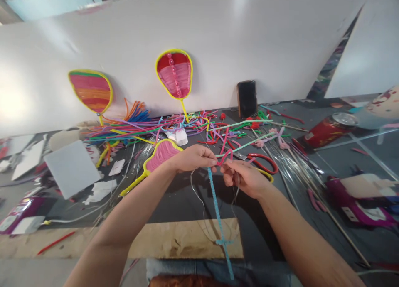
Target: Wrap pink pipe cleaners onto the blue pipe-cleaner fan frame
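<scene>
My left hand is pinched near the top of a light blue pipe cleaner, which hangs down over the table edge with a short crosspiece near its lower end. A bent pink pipe cleaner runs between both hands, its middle raised in a peak. My right hand has its fingers closed on the pink one's right part. Thin clear line loops below the hands. Left of them lies a pink fan shape with a yellow border. Red-handled scissors lie just beyond my right hand.
Two fan shapes, one striped and one beaded, stand against the white board. A phone leans there too. Loose pipe cleaners are heaped behind. A red can and a purple glue gun are at right.
</scene>
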Demonstrator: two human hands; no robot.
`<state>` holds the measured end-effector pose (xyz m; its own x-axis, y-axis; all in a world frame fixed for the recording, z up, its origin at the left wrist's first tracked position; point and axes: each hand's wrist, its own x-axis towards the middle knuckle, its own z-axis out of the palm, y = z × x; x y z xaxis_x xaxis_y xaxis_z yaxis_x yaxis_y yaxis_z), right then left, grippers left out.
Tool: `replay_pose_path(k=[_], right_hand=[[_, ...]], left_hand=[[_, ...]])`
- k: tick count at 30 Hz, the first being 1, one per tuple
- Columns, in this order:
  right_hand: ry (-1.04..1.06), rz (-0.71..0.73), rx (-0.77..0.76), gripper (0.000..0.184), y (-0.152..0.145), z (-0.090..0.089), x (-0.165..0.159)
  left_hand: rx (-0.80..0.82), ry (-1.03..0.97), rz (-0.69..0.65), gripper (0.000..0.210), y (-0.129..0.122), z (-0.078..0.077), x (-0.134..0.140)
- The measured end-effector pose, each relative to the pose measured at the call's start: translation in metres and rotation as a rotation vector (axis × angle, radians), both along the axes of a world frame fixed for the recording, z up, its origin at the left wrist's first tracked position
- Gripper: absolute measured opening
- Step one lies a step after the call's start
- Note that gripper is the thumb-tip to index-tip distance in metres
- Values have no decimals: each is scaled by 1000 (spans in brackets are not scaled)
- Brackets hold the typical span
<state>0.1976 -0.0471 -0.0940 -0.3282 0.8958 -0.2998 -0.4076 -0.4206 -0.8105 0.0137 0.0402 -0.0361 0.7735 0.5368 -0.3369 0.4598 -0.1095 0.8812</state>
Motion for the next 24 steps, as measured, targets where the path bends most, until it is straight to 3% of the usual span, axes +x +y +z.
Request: replay_pose_path(k=[13, 17, 24], right_hand=[[24, 28, -28, 27, -1, 0, -1], [-2, 12, -24, 28, 1, 0, 0], [-53, -12, -16, 28, 2, -2, 2]], left_hand=[[26, 23, -116, 20, -2, 5, 8], [17, 4, -52, 24, -1, 2, 6], [-170, -77, 81, 23, -4, -6, -5]])
